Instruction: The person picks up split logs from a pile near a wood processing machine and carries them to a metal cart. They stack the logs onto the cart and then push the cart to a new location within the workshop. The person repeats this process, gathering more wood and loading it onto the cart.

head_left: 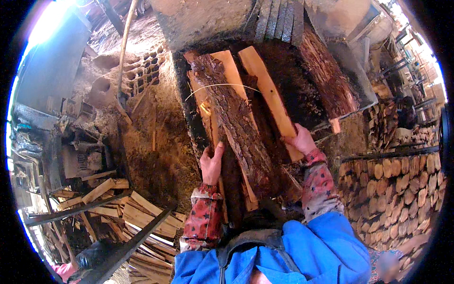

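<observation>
**Bark-covered log steadied by both hands on the dark tabletop**

Bark-covered log (239,128) lies in the middle of the view, on top of pale split boards. Its long axis runs from about 11 o'clock at the far end to about 5 o'clock at the near end, where it comes close to the person's body. The far end points toward a stack of grey slats (276,19) at 12 o'clock.

Left hand (211,163) sits at the log's 8 o'clock side, its grip closed on the edge of the pale board (206,106) under the log, thumb pressed against the bark. Right hand (301,140) is at the log's 3 o'clock side, its grip closed on the near end of a second pale plank (268,92) that runs almost parallel to the log. Holding on both flanks likely keeps the round log from rolling and the pieces lined up lengthwise on the dark tabletop (302,102).

A thin pale wire or strap (222,86) arcs across the log near its far end. At 2 o'clock another rough bark slab (328,75) lies along the tabletop's edge. At 4 o'clock split firewood (392,189) is stacked in rows; at 8 o'clock loose pale offcuts (123,208) lie in a heap on the ground.
</observation>
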The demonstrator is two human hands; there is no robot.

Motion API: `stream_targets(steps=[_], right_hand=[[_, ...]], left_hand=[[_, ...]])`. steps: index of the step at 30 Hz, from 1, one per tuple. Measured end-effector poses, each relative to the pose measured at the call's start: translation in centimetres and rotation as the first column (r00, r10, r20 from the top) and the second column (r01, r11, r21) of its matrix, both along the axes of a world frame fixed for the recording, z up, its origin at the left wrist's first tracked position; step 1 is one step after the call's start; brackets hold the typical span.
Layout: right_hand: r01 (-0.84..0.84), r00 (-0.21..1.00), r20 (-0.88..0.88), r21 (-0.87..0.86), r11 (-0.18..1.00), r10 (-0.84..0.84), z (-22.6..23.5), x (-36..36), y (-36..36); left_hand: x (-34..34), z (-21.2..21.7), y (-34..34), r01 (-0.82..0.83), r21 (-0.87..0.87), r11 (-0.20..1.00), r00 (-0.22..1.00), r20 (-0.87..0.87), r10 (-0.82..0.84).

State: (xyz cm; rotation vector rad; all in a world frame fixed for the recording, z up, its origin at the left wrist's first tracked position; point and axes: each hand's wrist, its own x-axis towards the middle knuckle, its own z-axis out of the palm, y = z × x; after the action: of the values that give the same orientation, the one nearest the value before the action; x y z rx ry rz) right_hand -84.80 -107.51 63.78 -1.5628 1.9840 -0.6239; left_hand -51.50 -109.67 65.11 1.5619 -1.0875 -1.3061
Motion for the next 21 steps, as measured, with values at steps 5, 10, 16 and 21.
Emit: stream_targets(steps=[5,10,16,21], right_hand=[[0.068,0.76,0.636,0.126,0.99,-0.133,2.0,-0.5,0.8],[0.024,0.798,0.602,0.022,0.999,-0.032,2.3,0.3,3.3],[0.104,0.903,0.422,-0.037,0.994,-0.079,4.8,2.6,6.9],[0.182,0.885,0.453,-0.126,0.975,-0.107,4.7,3.0,8.5]], left_hand=[[0.1,0.2,-0.1,0.019,0.013,1.0,1.0,0.005,-0.019],[0.4,-2.4,0.0,-0.043,0.01,0.999,0.996,0.076,0.042],[0.1,-0.1,-0.1,-0.006,0.006,1.0,1.0,0.023,0.006],[-0.3,1.5,0.4,-0.048,0.008,0.999,0.996,0.073,0.047]])
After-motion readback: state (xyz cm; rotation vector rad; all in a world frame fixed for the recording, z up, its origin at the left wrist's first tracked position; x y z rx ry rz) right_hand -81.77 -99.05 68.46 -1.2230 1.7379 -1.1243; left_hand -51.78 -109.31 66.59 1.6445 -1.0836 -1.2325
